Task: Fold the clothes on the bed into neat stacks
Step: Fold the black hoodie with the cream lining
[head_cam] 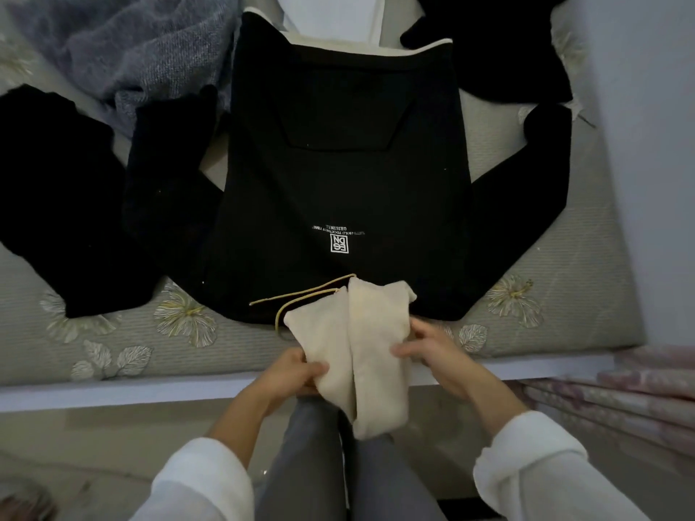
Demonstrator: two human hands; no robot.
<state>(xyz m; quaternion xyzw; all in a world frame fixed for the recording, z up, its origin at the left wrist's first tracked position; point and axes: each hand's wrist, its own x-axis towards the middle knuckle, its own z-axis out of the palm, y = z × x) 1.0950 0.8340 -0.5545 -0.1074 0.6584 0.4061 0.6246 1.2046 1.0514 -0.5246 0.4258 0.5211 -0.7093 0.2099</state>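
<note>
A black hoodie (pixel 338 163) lies spread flat on the bed, front up, with a white logo near me and both sleeves out to the sides. Its cream-lined hood (pixel 361 344) hangs over the bed's near edge, with yellow drawstrings (pixel 301 295) lying on the black fabric. My left hand (pixel 297 374) grips the hood's left side. My right hand (pixel 428 347) holds the hood's right side, fingers curled into the cloth.
A black garment (pixel 49 189) lies at the left, a grey knit (pixel 128 43) at the back left, another black garment (pixel 496 47) at the back right, white cloth (pixel 331 13) at the top. The floral mattress (pixel 150 332) ends at a white bed edge (pixel 113 389). A wall stands right.
</note>
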